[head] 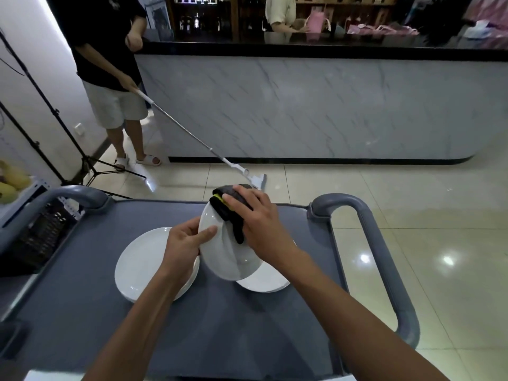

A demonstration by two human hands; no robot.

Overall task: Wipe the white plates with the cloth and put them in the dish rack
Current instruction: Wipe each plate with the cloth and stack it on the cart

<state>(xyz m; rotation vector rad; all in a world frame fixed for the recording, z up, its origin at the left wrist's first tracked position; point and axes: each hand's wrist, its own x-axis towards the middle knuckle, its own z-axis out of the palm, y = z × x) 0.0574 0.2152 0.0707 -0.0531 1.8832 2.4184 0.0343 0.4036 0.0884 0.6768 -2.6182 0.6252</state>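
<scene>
My left hand (184,241) grips the left rim of a white plate (223,255), which is tilted up above the grey cart top (82,312). On the plate's upper part lies a dark cloth with a yellow edge (230,213), and my right hand (259,219) presses on it with fingers spread. A stack of white plates (140,264) lies on the cart to the left, partly under my left arm. Another white plate (265,281) lies flat to the right, mostly hidden under the held plate.
A black dish rack (41,232) sits at the cart's left edge. Grey cart handles (368,232) rise at the far corners. Beyond the cart a person (110,78) pushes a mop (247,174) over the tiled floor before a marble counter (302,105). A tripod (68,144) stands at left.
</scene>
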